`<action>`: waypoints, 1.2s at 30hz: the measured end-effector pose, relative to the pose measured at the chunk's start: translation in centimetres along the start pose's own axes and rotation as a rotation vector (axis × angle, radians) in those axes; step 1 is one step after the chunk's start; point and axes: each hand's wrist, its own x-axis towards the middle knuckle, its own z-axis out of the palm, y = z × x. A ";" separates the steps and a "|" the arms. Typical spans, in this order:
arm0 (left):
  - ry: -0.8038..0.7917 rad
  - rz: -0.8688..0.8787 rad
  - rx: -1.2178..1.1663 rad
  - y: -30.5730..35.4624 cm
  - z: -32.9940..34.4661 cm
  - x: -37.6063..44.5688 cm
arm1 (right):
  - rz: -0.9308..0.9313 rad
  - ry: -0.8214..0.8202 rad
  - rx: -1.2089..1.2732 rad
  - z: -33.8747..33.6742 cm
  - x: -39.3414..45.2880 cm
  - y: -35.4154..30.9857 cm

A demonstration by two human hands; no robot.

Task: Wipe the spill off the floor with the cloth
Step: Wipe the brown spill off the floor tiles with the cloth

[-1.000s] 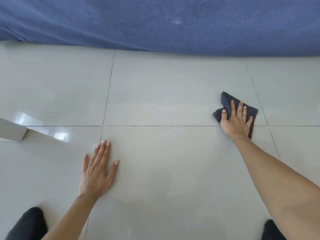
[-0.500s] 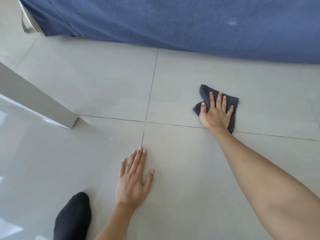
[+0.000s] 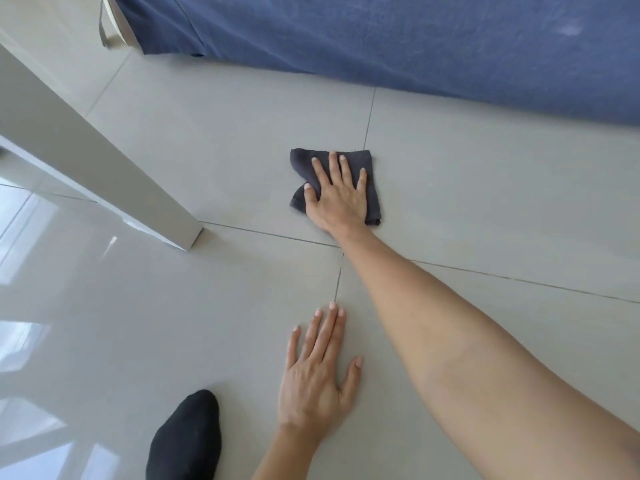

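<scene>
right hand [image 3: 337, 199] flat on cloth [image 3: 372, 188], left hand [image 3: 313, 379] flat on floor [image 3: 207, 133]

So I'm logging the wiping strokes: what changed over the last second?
The right hand slid the dark cloth leftward across the vertical grout line, pressing it flat throughout. The view also swung left, bringing the table leg into sight. The left hand stayed planted on the floor. Nothing grasped or released.

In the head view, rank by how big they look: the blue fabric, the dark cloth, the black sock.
1. Blue fabric, by far the largest.
2. Black sock and dark cloth look about alike; the sock is nearer the camera and cut off, so unranked.
</scene>
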 end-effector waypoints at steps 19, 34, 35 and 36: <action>-0.029 -0.045 0.055 -0.7 -0.1 0.1 | -0.270 -0.109 -0.077 -1.4 -8.0 8.4; -0.042 -0.033 0.099 1.8 0.2 0.1 | 0.209 -0.027 -0.064 -8.1 -17.8 34.1; -0.048 -0.008 0.075 2.6 0.5 0.3 | 0.227 -0.024 -0.066 -8.4 -18.3 35.1; -0.051 0.006 0.044 3.4 0.9 0.4 | 0.244 -0.020 -0.064 -8.6 -18.8 35.9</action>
